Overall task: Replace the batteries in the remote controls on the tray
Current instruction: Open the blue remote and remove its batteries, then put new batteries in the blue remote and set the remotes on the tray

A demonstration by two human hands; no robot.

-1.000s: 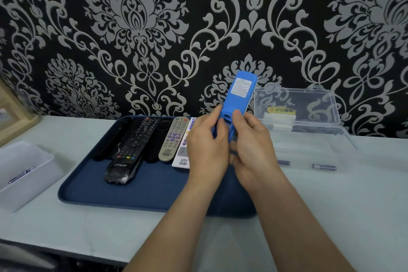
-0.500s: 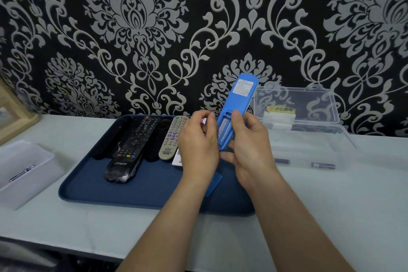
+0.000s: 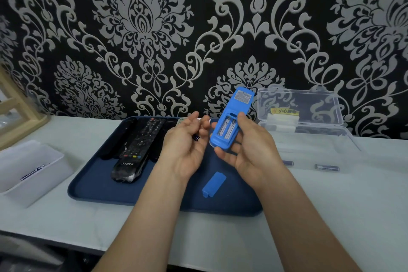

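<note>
Over the blue tray (image 3: 92, 192) on the counter (image 3: 331, 205), my right hand (image 3: 249, 150) grips a blue remote (image 3: 229, 121) by its lower end. It is tilted back side up, clear of the tray, with its battery bay uncovered. The left hand (image 3: 187, 146) hovers just beside it, palm up and fingers loosely curled. A small dark item shows at its fingers, but I cannot tell whether it is held. The remote's cover (image 3: 213, 184) lies loose on the tray below my wrists, and a black remote (image 3: 136, 150) rests to the left. Two batteries (image 3: 326, 168) show at the front of the open clear box (image 3: 309, 139) on the right.

As I judge it, the main risk is a cell popping free of the tilted bay and rolling off the counter. A wrist could also sweep the loose cover away. Old and fresh cells could get mixed or seated the wrong way round, since both kinds sit within easy reach.
</note>
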